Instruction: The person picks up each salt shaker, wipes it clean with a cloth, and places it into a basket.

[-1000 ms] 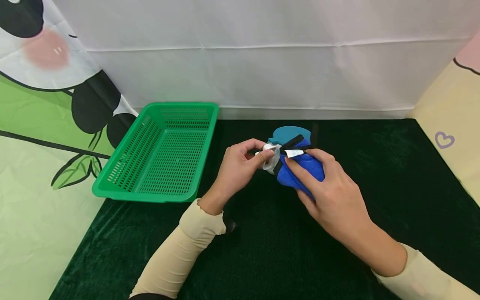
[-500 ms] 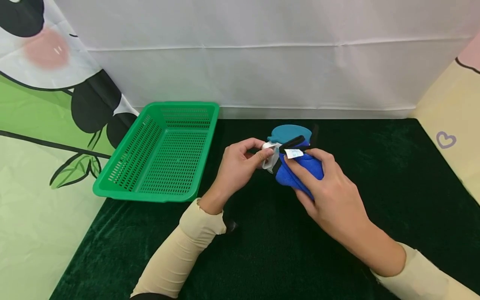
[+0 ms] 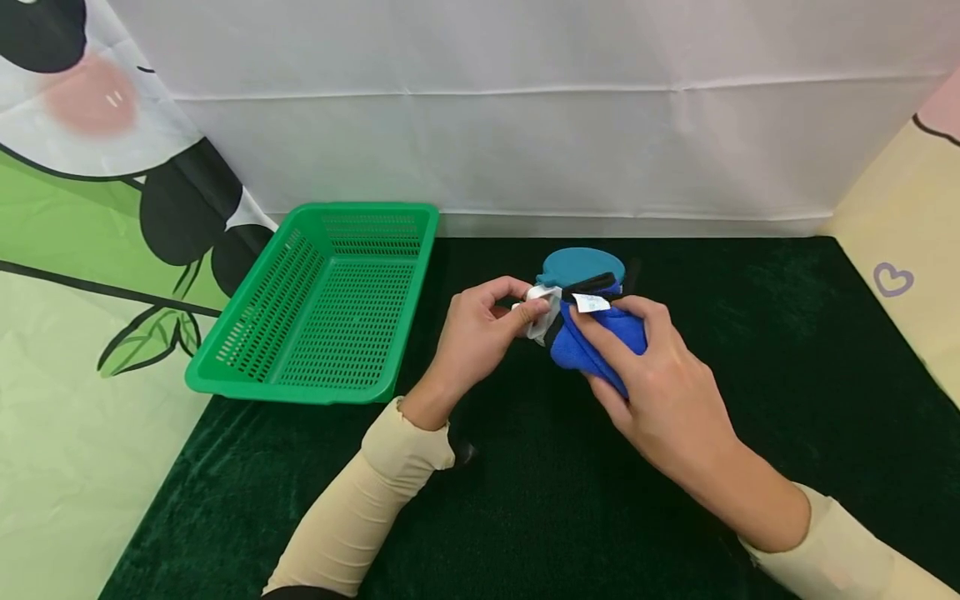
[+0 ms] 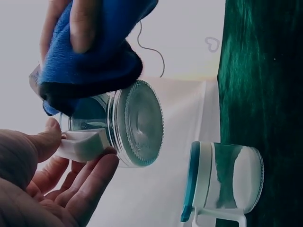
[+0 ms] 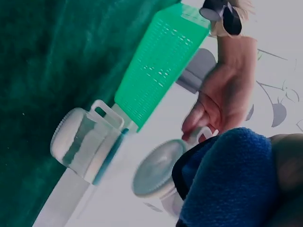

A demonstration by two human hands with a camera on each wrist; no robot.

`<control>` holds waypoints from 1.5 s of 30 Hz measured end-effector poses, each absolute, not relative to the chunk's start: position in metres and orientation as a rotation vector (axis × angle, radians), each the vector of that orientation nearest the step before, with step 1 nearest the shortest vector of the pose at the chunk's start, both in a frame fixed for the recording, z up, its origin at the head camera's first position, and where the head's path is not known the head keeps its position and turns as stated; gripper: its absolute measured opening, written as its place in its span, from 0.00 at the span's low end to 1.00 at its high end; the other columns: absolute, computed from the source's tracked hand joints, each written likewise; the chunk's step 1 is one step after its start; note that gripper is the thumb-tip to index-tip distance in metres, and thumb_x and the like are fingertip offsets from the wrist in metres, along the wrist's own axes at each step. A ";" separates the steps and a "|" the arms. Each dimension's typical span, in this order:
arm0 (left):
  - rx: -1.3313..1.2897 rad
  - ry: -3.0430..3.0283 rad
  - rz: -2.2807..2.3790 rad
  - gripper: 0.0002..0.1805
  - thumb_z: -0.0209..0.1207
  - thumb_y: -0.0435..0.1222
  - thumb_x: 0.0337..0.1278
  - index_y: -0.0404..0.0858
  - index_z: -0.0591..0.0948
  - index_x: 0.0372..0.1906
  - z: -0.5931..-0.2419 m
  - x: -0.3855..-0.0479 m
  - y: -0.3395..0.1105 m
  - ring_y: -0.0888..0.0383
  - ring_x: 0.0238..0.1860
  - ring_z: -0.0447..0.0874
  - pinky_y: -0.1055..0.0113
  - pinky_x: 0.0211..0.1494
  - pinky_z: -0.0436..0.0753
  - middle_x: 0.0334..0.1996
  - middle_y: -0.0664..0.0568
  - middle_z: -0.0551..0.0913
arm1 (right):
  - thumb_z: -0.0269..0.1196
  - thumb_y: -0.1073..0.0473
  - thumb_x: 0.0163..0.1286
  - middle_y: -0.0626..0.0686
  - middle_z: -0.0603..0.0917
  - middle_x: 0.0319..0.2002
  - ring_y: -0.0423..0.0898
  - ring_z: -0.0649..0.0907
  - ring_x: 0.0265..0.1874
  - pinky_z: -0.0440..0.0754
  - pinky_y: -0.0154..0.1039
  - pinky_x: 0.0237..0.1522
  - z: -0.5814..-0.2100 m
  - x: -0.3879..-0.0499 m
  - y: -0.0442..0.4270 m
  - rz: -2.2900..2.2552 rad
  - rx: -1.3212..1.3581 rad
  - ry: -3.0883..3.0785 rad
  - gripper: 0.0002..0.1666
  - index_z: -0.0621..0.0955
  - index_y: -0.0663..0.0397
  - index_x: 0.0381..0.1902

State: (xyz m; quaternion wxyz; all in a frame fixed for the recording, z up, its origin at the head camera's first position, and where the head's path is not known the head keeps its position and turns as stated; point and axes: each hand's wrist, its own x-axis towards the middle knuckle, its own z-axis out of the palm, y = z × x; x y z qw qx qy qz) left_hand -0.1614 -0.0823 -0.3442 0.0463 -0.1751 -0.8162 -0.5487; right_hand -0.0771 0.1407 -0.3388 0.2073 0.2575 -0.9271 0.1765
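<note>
My left hand (image 3: pixel 480 329) holds a clear glass jar (image 4: pixel 139 124) by its white handle (image 4: pixel 83 145), thumb on one side and fingers on the other. The jar is tilted, its ribbed base showing in both wrist views. My right hand (image 3: pixel 667 383) grips a blue cloth (image 3: pixel 596 337) with black edging and a white label (image 3: pixel 592 303), and the cloth lies against the jar's side. Cloth and hand hide the jar's other end. A second glass jar (image 4: pixel 229 179), with a teal lid (image 3: pixel 581 265) and a white handle, stands upright on the table behind the hands.
A green perforated basket (image 3: pixel 311 395) stands to the left, with nothing in it. Dark green velvety cloth (image 3: pixel 555 500) covers the table. A white sheet (image 3: pixel 525 158) hangs behind, and printed sheets line both sides.
The cloth's black edging and white label have shifted slightly on the jar. Both hands stay almost in place, keeping their holds.
</note>
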 end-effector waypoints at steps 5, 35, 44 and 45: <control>-0.515 -2.483 -1.669 0.11 0.65 0.44 0.70 0.41 0.87 0.45 -0.345 -0.161 -0.082 0.56 0.31 0.87 0.63 0.36 0.85 0.45 0.53 0.88 | 0.77 0.53 0.63 0.70 0.67 0.66 0.70 0.79 0.57 0.86 0.65 0.47 -0.346 -0.075 0.135 0.372 0.770 -2.680 0.37 0.78 0.46 0.68; -0.557 -2.417 -1.779 0.11 0.65 0.41 0.70 0.37 0.86 0.46 -0.349 -0.161 -0.086 0.58 0.38 0.90 0.62 0.44 0.89 0.46 0.50 0.87 | 0.78 0.55 0.60 0.69 0.67 0.65 0.71 0.78 0.57 0.84 0.67 0.50 -0.355 -0.069 0.136 0.403 0.763 -2.637 0.35 0.80 0.48 0.65; -0.595 -2.429 -1.742 0.10 0.66 0.41 0.70 0.38 0.86 0.46 -0.347 -0.158 -0.084 0.54 0.30 0.86 0.63 0.37 0.86 0.42 0.50 0.87 | 0.78 0.59 0.60 0.70 0.65 0.67 0.72 0.77 0.58 0.82 0.70 0.50 -0.340 -0.073 0.140 0.466 0.733 -2.509 0.41 0.76 0.44 0.71; -0.598 -2.426 -1.743 0.10 0.66 0.41 0.70 0.38 0.86 0.46 -0.347 -0.159 -0.084 0.54 0.30 0.86 0.63 0.37 0.86 0.43 0.50 0.87 | 0.78 0.58 0.60 0.70 0.65 0.67 0.72 0.77 0.58 0.83 0.69 0.50 -0.343 -0.073 0.139 0.447 0.740 -2.523 0.41 0.77 0.45 0.70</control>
